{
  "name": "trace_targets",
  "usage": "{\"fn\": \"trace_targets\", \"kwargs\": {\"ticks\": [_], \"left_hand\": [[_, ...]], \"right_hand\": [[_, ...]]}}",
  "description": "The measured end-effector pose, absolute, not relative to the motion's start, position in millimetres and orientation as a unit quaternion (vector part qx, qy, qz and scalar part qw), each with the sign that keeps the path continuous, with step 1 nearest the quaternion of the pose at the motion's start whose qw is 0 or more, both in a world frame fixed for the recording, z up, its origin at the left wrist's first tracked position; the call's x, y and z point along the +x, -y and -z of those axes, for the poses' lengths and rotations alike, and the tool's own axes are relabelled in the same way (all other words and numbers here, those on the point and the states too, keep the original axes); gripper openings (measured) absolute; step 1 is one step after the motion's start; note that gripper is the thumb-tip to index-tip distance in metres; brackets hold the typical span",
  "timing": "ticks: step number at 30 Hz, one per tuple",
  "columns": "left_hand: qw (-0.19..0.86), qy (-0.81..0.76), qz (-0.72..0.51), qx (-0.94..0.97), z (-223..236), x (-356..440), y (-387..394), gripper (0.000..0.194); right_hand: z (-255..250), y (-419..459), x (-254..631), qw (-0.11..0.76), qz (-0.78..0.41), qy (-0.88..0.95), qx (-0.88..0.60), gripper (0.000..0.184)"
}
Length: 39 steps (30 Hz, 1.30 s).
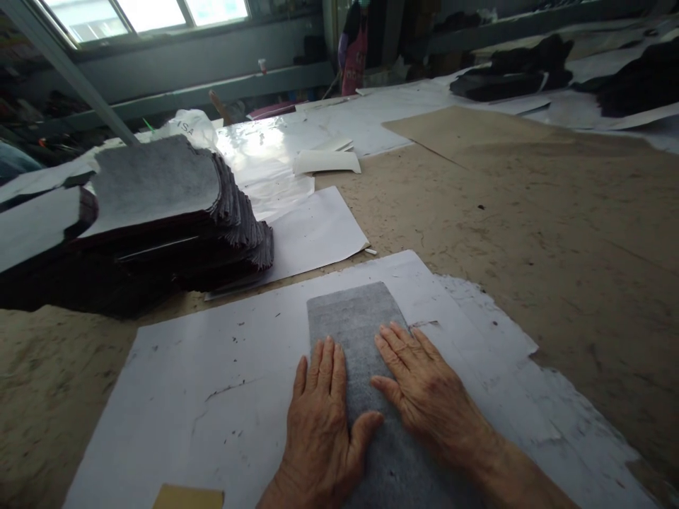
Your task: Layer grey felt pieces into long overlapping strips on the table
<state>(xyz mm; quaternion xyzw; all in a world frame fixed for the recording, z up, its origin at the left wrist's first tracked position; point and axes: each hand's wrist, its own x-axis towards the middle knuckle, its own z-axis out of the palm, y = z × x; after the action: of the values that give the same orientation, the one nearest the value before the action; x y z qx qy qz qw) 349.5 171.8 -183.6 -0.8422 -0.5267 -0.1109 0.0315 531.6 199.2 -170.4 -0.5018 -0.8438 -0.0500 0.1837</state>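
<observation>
A grey felt-like piece (353, 318) lies flat on a white paper sheet (223, 367) in front of me. My left hand (321, 417) rests palm down on its left edge, fingers stretched out and together. My right hand (424, 385) lies flat on its right edge, fingers spread a little and partly on the paper. Both hands press on the piece and hold nothing.
A tall stack of similar grey cut pieces (159, 219) stands at the left. More white sheets (312, 233) and a folded white item (326, 161) lie farther back on the brown table (530, 233). Dark fabric piles (509, 71) sit far right. A person (354, 49) stands at the back.
</observation>
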Motion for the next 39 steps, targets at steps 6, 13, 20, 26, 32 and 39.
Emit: {"fn": "trace_targets", "kwargs": {"ticks": [6,13,20,26,32,39], "left_hand": [[0.029,0.530,0.124,-0.839,183,351,-173,0.070],[0.029,0.539,0.213,-0.814,185,348,-187,0.045],[-0.165,0.631,0.174,-0.738,159,333,-229,0.017],[-0.240,0.642,0.152,-0.712,153,323,-248,0.009],[-0.258,0.673,0.152,-0.676,158,321,-252,0.013],[-0.263,0.683,0.144,-0.667,154,322,-253,0.017]], "right_hand": [[165,-222,532,0.232,0.059,0.848,-0.474,0.031],[174,-230,536,0.235,0.065,0.855,-0.457,0.026],[151,-247,536,0.138,-0.074,0.813,-0.560,0.014],[138,-275,543,0.080,-0.152,0.791,-0.587,0.017],[137,-282,546,0.064,-0.201,0.771,-0.601,0.009],[139,-283,544,0.059,-0.208,0.769,-0.602,0.007]]}}
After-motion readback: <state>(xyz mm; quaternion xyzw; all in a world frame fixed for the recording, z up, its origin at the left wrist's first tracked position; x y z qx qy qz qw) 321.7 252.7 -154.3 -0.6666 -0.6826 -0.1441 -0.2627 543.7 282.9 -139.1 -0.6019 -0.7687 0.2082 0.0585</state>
